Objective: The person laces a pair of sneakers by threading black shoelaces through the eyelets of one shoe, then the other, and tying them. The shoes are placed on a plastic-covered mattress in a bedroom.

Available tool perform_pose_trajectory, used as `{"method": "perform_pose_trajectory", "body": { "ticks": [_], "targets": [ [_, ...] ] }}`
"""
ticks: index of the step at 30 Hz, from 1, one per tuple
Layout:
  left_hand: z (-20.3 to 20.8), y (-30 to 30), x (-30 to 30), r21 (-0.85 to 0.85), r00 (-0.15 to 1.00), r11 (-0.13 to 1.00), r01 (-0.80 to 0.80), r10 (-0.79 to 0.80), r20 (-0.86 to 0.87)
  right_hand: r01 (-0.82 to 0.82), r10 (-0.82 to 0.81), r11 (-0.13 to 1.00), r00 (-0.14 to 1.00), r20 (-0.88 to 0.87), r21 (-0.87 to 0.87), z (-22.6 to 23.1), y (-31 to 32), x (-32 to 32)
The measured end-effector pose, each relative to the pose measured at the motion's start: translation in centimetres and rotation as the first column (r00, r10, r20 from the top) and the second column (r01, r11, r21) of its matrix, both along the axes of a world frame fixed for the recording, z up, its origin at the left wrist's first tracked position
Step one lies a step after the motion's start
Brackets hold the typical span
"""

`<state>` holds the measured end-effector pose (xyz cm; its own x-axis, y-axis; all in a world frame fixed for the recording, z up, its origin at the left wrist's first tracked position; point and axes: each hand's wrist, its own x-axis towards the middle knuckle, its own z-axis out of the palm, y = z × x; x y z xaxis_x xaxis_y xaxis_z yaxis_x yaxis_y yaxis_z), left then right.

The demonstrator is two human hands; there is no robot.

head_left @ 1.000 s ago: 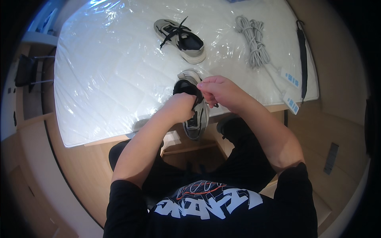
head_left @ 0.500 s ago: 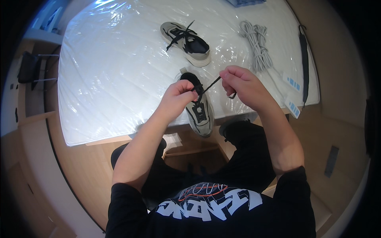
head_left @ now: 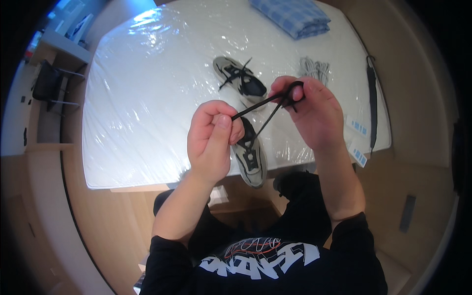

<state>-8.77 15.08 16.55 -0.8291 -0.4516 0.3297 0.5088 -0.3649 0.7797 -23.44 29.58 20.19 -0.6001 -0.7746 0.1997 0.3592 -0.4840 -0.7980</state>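
Note:
A grey and black sneaker (head_left: 251, 162) lies at the near edge of the plastic-wrapped mattress, toe toward me, partly behind my left hand. Its black shoelace (head_left: 260, 103) is stretched up between my hands. My left hand (head_left: 212, 140) pinches one stretch of the lace between thumb and fingers. In my right hand (head_left: 314, 108) the lace is gripped and loops over the fingers. Another strand slants down from there to the shoe. Beyond lies a second matching sneaker (head_left: 235, 73), its black lace loosely crossed on top, its heel end close to my right hand.
A bundled grey cord (head_left: 314, 69) lies behind my right hand. Folded blue checked fabric (head_left: 292, 17) sits at the far side. A furled black umbrella (head_left: 372, 103) and blue-and-white cards (head_left: 357, 153) lie along the right edge. A black chair (head_left: 49, 83) stands far left.
Both hands have risen above the near sneaker with the lace, which now stretches between them and loops over my right fingers. The view has tilted, showing more of the checked fabric.

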Motion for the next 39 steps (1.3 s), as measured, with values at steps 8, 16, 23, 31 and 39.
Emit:
{"method": "perform_pose_trajectory", "body": {
  "ticks": [8,16,23,31,39],
  "targets": [
    [4.7,-0.3,0.3,0.027,0.976,0.976,-0.216,0.217,-0.031,0.036,-0.092,0.977,0.961,-0.260,-0.210,3.4,-3.2,1.2],
    [8.1,0.6,0.8,0.050,0.952,0.954,-0.296,0.299,-0.060,0.171,-0.193,0.979,0.951,-0.243,-0.110,5.8,-4.1,4.6],
    [10.3,2.2,-0.8,0.064,0.948,0.946,-0.318,0.319,-0.009,0.272,-0.290,0.956,0.937,-0.195,-0.114,6.6,-3.8,4.8],
    [10.4,3.2,-1.8,0.016,0.936,0.937,-0.350,0.348,0.057,0.426,-0.436,0.900,0.878,-0.197,-0.089,7.9,-3.6,4.8],
    [9.9,3.8,-3.0,0.039,0.948,0.948,-0.315,0.316,-0.027,0.329,-0.332,0.942,0.942,-0.042,-0.067,7.7,-3.0,4.5]
  ]
}}
